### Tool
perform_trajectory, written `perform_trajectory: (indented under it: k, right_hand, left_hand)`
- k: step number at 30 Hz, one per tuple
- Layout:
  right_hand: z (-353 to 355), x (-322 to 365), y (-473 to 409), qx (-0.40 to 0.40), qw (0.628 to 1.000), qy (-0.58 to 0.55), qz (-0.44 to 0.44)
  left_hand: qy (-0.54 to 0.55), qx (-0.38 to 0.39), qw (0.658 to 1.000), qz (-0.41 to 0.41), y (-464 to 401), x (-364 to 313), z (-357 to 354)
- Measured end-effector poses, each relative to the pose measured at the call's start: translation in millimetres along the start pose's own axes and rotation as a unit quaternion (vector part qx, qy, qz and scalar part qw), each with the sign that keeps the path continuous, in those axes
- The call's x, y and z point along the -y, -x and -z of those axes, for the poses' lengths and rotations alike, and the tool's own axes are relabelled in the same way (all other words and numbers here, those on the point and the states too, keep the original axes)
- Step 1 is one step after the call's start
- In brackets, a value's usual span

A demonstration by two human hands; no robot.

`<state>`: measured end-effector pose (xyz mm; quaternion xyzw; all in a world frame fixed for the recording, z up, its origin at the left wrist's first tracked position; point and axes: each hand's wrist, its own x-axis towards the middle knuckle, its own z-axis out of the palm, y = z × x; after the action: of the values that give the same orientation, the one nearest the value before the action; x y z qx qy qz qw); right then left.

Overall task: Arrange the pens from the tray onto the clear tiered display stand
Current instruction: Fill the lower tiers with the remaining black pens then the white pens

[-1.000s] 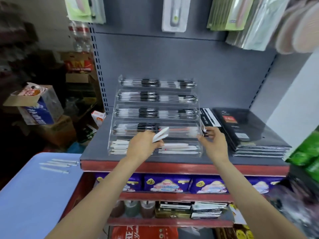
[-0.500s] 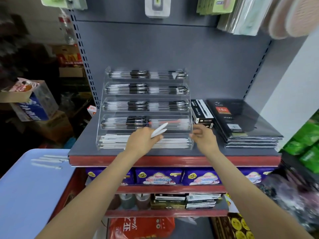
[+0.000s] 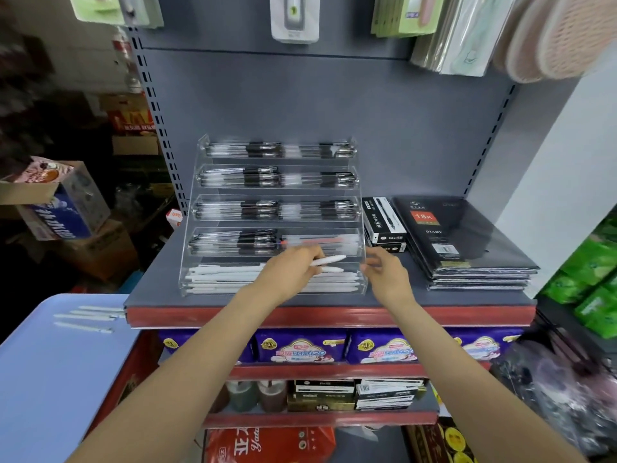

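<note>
Our left hand pinches two pens, long axes left-right, just above the stand's near tier; right hand empty.

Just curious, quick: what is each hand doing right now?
Left hand: holding two white pens.
Right hand: holding nothing, fingers loosely curled by the clear stand.

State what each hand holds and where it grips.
The left hand grips two white pens by their rear ends, tips pointing right. The right hand holds nothing.

Black notebook cover apparently reads "18K DIARY".
</note>
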<state>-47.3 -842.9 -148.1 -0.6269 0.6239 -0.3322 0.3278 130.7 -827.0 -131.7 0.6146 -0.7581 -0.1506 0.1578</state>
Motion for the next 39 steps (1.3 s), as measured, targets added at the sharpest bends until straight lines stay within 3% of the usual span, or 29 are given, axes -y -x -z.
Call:
perform_trajectory:
  k: [11,16,23,34,39]
  right_hand:
    - [2.3,3.0,0.3,0.001,1.0,0.03,0.0]
    - [1.3,1.8,-0.6,-0.005,1.0,0.022,-0.002]
    - [1.8,4.6,1.4,0.005,1.0,0.004,-0.016]
    - [2.2,3.4,1.0,0.004,1.0,0.0,-0.012]
    - [2.7,4.3,1.4,0.005,1.0,-0.004,-0.014]
  left_hand:
    - [0.006,-0.068,0.997,0.024,4.6,9.2,1.4]
    - [-0.063,-0.041,0.992,0.098,15.5,30.8,12.1]
    - [-0.126,-0.052,0.986,0.095,8.4,23.6,3.4]
    - [-0.072,-0.047,0.988,0.132,21.6,38.6,19.9]
    - [-0.11,-0.026,0.987,0.115,21.3,31.5,21.0]
